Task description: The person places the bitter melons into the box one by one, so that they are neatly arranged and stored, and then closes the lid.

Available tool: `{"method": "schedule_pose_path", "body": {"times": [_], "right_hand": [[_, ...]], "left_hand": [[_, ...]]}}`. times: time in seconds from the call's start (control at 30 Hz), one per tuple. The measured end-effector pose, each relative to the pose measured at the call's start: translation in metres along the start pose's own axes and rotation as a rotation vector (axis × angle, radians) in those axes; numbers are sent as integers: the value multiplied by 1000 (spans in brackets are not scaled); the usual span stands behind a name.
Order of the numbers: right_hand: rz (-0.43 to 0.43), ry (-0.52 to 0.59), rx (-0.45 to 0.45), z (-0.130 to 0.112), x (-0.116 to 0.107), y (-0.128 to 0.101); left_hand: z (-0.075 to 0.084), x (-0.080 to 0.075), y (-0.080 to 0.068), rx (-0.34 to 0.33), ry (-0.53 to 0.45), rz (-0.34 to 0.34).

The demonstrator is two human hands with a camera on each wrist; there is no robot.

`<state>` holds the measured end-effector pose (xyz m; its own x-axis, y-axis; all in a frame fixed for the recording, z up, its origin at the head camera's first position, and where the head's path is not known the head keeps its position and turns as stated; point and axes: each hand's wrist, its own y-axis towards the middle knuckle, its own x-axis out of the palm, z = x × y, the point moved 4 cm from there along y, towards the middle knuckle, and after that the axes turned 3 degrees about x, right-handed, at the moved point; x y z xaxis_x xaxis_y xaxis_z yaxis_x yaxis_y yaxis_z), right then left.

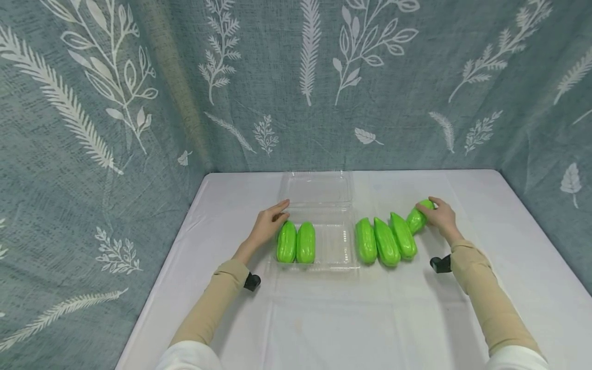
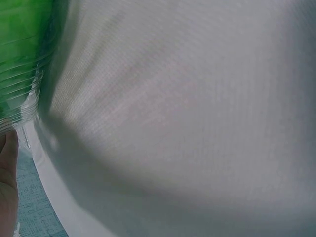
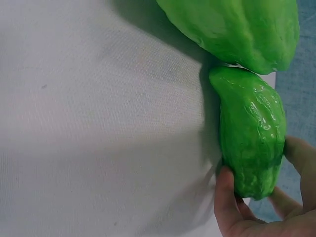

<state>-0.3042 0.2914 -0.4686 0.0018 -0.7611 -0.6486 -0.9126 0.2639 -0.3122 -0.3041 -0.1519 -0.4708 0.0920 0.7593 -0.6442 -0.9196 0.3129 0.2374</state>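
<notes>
Six green gourd-shaped vegetables are out on the white surface (image 1: pixel 370 318): two lie side by side in the left part of the clear tray (image 1: pixel 339 259), three lie in a row (image 1: pixel 385 240) just right of it, and the sixth (image 1: pixel 418 217) sits at the far end of that row, tilted away. The right hand (image 1: pixel 439 213) has its fingers curled over this last vegetable; the right wrist view shows the thumb on one side and fingers on the other, near its blunt end, with the piece resting on the cloth and touching its neighbour (image 3: pixel 237 27). The left hand (image 1: pixel 268 225) lies against the tray's left rim, beside the two packed vegetables (image 1: pixel 296 242), fingers fairly straight and gripping nothing. The tray's hinged lid (image 1: pixel 316 187) is folded back behind it.

The skin looks glossy and the hold sits close to one end, so I judge the piece could slip or swing on lifting. Dragging it rather than lifting could nudge the touching neighbour and roll the row. The tray is thin and light, so a push from the left hand or a hard set-down could shift it or jostle the two inside
</notes>
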Motion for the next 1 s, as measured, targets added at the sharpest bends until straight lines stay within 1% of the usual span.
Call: {"method": "schedule_pose_path", "body": {"times": [0.13,0.33,0.63,1.0], "right_hand": [[11,5,-6,0,0,-2],[15,6,-12,2,0,-1],[24,9,-14,5,1,2],[12,26,-17,7,1,-2]], "left_hand": [[1,0,1,3,1,2],[-1,1,1,-13,5,1],[-2,1,1,-12,5,3],[-2,2,1,-7,8,4]]}}
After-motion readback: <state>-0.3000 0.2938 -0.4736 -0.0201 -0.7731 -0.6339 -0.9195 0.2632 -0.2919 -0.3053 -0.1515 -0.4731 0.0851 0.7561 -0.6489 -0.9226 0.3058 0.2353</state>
